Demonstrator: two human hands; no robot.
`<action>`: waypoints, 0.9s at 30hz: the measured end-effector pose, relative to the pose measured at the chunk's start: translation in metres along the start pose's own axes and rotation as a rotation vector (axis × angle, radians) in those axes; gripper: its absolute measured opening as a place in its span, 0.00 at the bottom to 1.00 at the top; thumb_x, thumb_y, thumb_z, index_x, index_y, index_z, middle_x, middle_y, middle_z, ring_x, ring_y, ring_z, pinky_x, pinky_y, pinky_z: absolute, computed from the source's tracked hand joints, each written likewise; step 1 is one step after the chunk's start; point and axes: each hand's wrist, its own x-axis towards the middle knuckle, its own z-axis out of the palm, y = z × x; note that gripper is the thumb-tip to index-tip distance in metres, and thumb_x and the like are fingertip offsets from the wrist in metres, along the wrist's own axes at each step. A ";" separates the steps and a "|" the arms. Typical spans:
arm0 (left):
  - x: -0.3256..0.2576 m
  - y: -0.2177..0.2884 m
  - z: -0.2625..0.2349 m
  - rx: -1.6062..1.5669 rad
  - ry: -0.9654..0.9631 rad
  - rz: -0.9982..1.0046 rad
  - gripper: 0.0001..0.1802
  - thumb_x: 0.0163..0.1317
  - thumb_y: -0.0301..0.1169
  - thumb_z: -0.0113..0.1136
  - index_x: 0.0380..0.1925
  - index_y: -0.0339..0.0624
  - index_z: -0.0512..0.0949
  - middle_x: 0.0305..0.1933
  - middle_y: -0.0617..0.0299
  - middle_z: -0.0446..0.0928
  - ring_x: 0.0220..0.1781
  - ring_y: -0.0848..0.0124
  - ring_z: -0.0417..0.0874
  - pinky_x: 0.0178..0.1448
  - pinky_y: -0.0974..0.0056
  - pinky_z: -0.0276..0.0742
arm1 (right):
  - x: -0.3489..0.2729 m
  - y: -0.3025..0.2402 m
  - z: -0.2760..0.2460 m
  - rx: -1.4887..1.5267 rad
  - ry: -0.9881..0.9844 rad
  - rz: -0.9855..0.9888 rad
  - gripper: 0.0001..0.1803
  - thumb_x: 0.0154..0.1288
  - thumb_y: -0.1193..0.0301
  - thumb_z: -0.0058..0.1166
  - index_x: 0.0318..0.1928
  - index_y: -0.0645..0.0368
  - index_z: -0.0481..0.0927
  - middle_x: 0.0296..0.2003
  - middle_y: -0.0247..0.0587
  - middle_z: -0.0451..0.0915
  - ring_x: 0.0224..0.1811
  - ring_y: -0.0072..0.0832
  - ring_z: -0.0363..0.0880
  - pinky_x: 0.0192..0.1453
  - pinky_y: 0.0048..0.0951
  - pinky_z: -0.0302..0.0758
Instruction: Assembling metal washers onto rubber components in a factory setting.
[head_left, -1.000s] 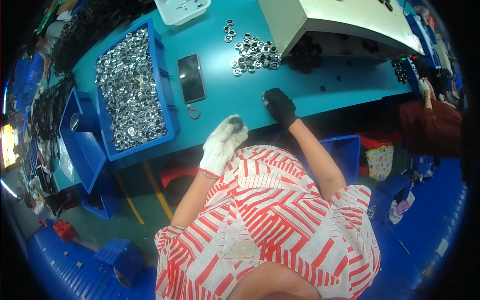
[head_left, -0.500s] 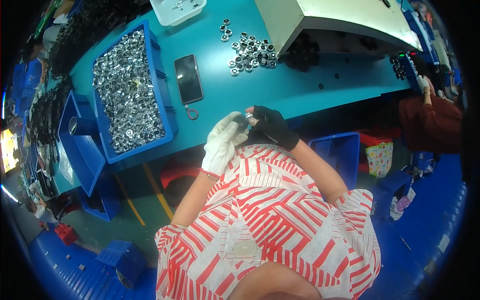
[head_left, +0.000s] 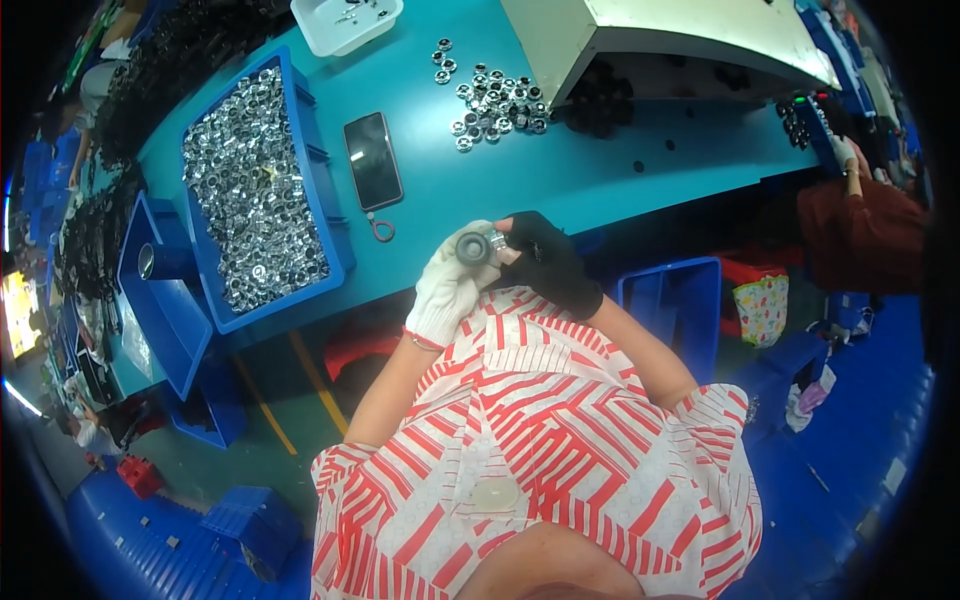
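Bins everywhere on this teal bench (head_left: 640, 175): a big blue bin (head_left: 318, 190) of shiny metal rings is sitting far left, a dark phone (head_left: 373, 160) is lying right of it, and loose rings (head_left: 495, 98) are piling up farther back by a beige machine (head_left: 690, 35). Nothing's blocking the hands. Left hand (head_left: 447, 290) in a white glove is gripping a round grey part (head_left: 473, 247) at the near edge, while the black-gloved right hand (head_left: 545, 262) is pinching a small silver piece (head_left: 497, 241) against it.
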 end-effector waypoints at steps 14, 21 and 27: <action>0.010 -0.010 -0.004 -0.087 0.058 -0.103 0.20 0.54 0.14 0.56 0.49 0.33 0.71 0.47 0.48 0.77 0.34 0.59 0.83 0.40 0.60 0.86 | -0.002 -0.025 -0.006 -0.322 0.007 -0.188 0.16 0.57 0.75 0.59 0.47 0.57 0.75 0.41 0.42 0.76 0.38 0.36 0.78 0.42 0.30 0.75; 0.013 -0.013 -0.009 -0.031 -0.019 -0.079 0.18 0.54 0.17 0.60 0.47 0.33 0.74 0.43 0.50 0.79 0.36 0.60 0.83 0.41 0.60 0.86 | -0.003 -0.021 -0.007 -0.383 0.030 -0.221 0.16 0.57 0.74 0.60 0.47 0.57 0.76 0.40 0.41 0.76 0.35 0.34 0.79 0.40 0.29 0.76; 0.011 -0.012 -0.008 0.016 -0.091 -0.030 0.17 0.56 0.21 0.61 0.47 0.33 0.75 0.44 0.49 0.79 0.37 0.61 0.83 0.41 0.60 0.86 | -0.005 -0.024 -0.006 -0.355 0.086 -0.244 0.16 0.55 0.72 0.62 0.46 0.56 0.77 0.39 0.40 0.77 0.34 0.33 0.79 0.38 0.28 0.76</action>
